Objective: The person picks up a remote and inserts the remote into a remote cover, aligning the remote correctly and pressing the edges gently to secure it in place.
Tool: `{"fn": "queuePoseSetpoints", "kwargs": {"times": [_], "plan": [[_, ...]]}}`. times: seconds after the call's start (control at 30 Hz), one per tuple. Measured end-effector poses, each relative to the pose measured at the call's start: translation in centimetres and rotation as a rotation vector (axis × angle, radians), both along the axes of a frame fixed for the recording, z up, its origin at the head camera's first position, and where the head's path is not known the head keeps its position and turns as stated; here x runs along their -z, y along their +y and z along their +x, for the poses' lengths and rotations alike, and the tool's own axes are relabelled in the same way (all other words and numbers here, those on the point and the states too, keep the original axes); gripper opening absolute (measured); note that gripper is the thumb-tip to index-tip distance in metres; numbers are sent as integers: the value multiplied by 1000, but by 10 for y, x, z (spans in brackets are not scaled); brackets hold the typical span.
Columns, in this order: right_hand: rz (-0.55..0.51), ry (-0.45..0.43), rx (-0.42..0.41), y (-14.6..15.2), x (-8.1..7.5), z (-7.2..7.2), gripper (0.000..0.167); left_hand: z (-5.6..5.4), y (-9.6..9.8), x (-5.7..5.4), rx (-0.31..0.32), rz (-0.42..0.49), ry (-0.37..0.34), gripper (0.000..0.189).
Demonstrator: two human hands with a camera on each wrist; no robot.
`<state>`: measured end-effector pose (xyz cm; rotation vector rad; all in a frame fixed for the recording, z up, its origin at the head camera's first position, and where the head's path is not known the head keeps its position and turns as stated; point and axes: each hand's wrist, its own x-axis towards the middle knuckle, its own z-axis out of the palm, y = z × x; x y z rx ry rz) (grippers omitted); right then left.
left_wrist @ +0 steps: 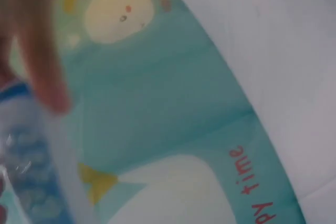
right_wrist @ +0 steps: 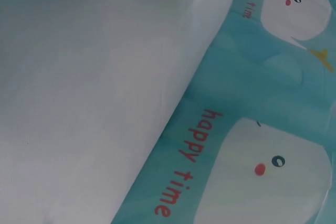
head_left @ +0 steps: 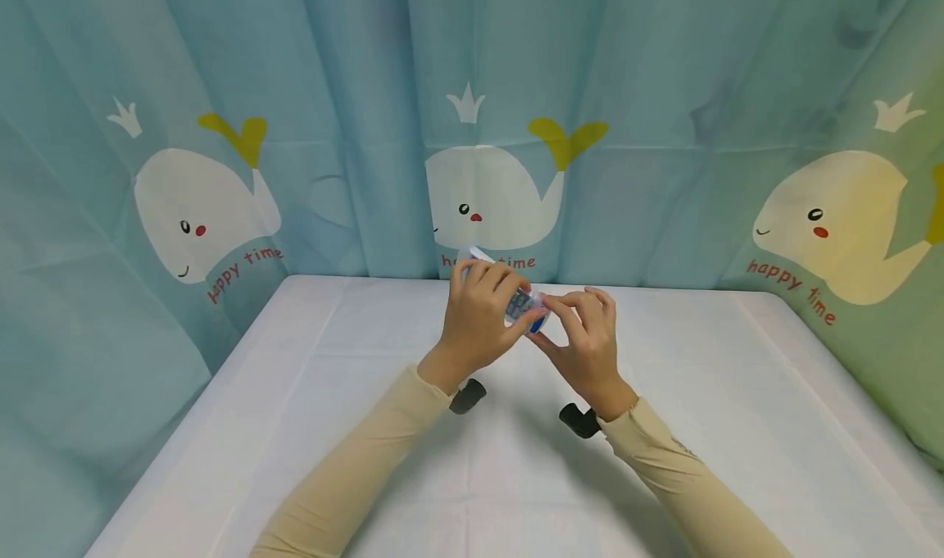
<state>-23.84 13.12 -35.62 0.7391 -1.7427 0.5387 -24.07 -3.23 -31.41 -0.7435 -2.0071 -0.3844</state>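
A shiny blue-and-white plastic packet is held up over the far part of the table. My left hand grips it from the left, fingers over its top and thumb along the near side. A white end of the packet sticks out beyond those fingers. At the other end, my right hand pinches the packet's edge between fingertips and thumb. In the left wrist view the packet shows a printed blue panel and a clear wrapper, beside blurred fingers. The right wrist view shows neither the packet nor a hand.
A white-covered table lies beneath both arms. Behind it hangs a blue-green curtain with printed whales. A black piece sits at the left wrist, and another black piece at the right wrist.
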Motion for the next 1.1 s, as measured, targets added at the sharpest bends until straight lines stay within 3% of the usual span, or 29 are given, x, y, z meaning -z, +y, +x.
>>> {"fn": "queuePoseSetpoints", "kwargs": {"times": [0.17, 0.33, 0.53, 0.63, 0.8, 1.1], "plan": [[-16, -11, 8, 0, 2, 0, 60, 6, 11, 11, -59, 34, 30, 21], [-29, -50, -8, -2, 5, 3, 62, 7, 19, 18, -2, 24, 34, 9], [-30, -100, 1, -4, 3, 5, 58, 4, 21, 22, 92, 17, 58, 9], [-26, -118, 12, -4, 3, 4, 56, 4, 20, 24, 106, 4, 72, 8], [-56, -162, 19, 0, 4, 2, 59, 6, 12, 26, 57, -31, 72, 9], [-203, -209, -16, 7, -4, 3, 59, 3, -5, 33, -6, 5, 89, 22]]}}
